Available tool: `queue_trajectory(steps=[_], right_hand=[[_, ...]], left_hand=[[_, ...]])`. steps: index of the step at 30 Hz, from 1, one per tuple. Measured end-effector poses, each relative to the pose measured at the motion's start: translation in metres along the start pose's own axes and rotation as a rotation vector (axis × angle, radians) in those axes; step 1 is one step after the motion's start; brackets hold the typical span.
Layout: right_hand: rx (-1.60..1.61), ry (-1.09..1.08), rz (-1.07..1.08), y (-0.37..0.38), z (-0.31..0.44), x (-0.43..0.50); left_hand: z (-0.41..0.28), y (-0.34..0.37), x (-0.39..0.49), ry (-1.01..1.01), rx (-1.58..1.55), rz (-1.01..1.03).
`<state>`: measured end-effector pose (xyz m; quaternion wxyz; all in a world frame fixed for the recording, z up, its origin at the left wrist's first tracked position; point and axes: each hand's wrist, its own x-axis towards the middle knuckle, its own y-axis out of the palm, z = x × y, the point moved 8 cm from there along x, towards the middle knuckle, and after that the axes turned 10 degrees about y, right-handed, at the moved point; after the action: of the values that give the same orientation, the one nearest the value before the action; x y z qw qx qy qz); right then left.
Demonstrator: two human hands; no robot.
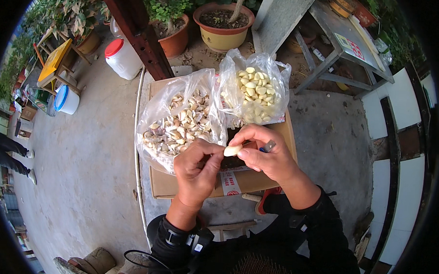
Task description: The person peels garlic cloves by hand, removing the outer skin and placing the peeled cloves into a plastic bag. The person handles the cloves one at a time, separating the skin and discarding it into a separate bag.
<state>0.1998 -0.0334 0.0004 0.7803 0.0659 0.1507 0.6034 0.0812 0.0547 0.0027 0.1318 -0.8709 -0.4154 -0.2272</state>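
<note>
Between my two hands is a pale garlic clove (232,150). My right hand (268,153) grips it with thumb and fingers, and a small metal blade (269,146) with a blue part sticks out of the same hand. The thumb and forefinger of my left hand (199,167) pinch the clove's left tip. Beyond my left hand lies a clear plastic bag (153,116) full of unpeeled garlic cloves (183,125). Behind my right hand, another clear bag (279,72) holds peeled garlic cloves (255,87). Both bags rest on a cardboard box (163,185).
A dark red post (136,29) rises behind the box. Potted plants (223,32) and a red-lidded white tub (122,59) stand beyond. A metal table (346,40) is at the right. A pipe (137,152) runs along the floor at the left, where another person's legs (10,153) show.
</note>
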Motion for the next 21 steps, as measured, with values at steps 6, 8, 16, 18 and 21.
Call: queue_trajectory(steps=[6, 8, 16, 18, 21], right_hand=[[0.0, -0.025, 0.016, -0.001, 0.003, -0.002], [-0.004, -0.006, 0.01, -0.002, 0.001, -0.002], [-0.293, -0.197, -0.073, 0.002, 0.012, -0.003], [-0.376, -0.24, -0.072, 0.003, 0.016, -0.003], [-0.476, -0.249, -0.056, 0.004, 0.018, -0.004]], left_hand=[[0.026, 0.004, -0.015, -0.465, -0.485, 0.017], [0.026, 0.007, -0.014, -0.447, -0.515, 0.058], [0.032, 0.009, -0.019, -0.482, -0.518, 0.055], [0.031, 0.009, -0.019, -0.482, -0.536, 0.057], [0.031, 0.012, -0.019, -0.45, -0.555, 0.052]])
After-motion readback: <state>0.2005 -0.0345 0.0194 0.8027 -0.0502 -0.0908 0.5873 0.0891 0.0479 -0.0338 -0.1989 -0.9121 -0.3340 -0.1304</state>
